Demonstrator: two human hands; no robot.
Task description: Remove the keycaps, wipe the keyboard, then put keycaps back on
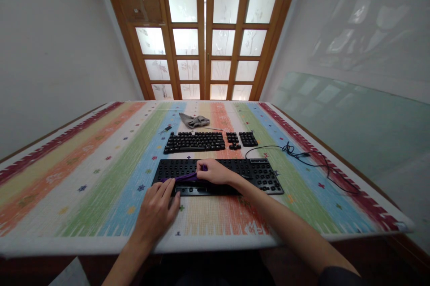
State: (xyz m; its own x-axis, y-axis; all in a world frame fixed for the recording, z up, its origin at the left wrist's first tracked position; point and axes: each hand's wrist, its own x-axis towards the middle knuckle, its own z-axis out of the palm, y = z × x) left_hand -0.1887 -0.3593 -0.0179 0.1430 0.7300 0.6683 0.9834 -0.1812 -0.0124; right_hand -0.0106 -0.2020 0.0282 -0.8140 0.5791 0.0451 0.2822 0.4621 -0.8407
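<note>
A black keyboard base [258, 174] with its keycaps off lies near the table's front edge. My right hand [217, 172] rests on its middle, fingers closed on a purple cloth [183, 177] that stretches left across the base. My left hand [157, 211] lies flat at the base's front left corner, fingertips touching its edge near the cloth's end. Behind the base sit the black keycaps [195, 142], laid out in keyboard order, with two smaller groups [242, 139] to their right.
A grey cloth [195, 121] lies behind the keycaps, a small dark tool [167, 129] to its left. The keyboard's black cable [302, 156] loops to the right. A striped multicoloured tablecloth [101, 178] covers the table. Wooden glass-paned doors [204, 35] stand behind.
</note>
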